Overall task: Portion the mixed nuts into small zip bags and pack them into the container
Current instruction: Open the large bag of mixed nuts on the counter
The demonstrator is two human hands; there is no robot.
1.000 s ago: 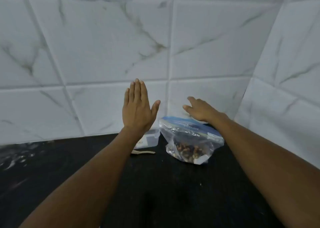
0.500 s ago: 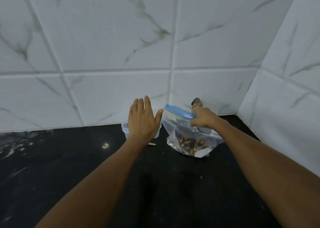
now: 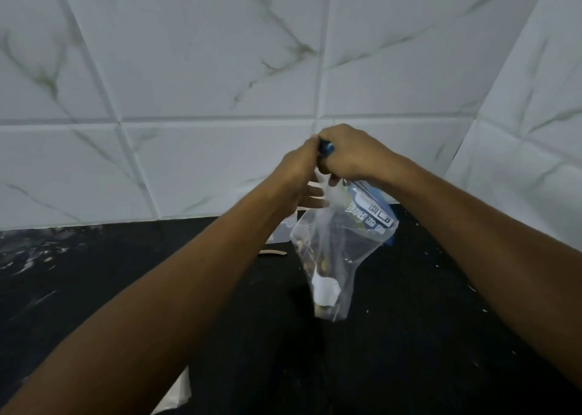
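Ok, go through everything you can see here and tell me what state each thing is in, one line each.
Nut bag: lifted off the counter, hanging, nuts settled at the bottom; blue zip top held in both hands.
Left hand: grips the bag top.
Right hand: grips the bag top.
Container: on the counter behind the left arm, mostly hidden; lid cannot be told.
Counter: black, speckled with crumbs.

Dim, flat light on pale wall tiles (image 3: 204,68), tile lines bowing toward frame edges, motion-blurred bag (image 3: 333,251) at centre.
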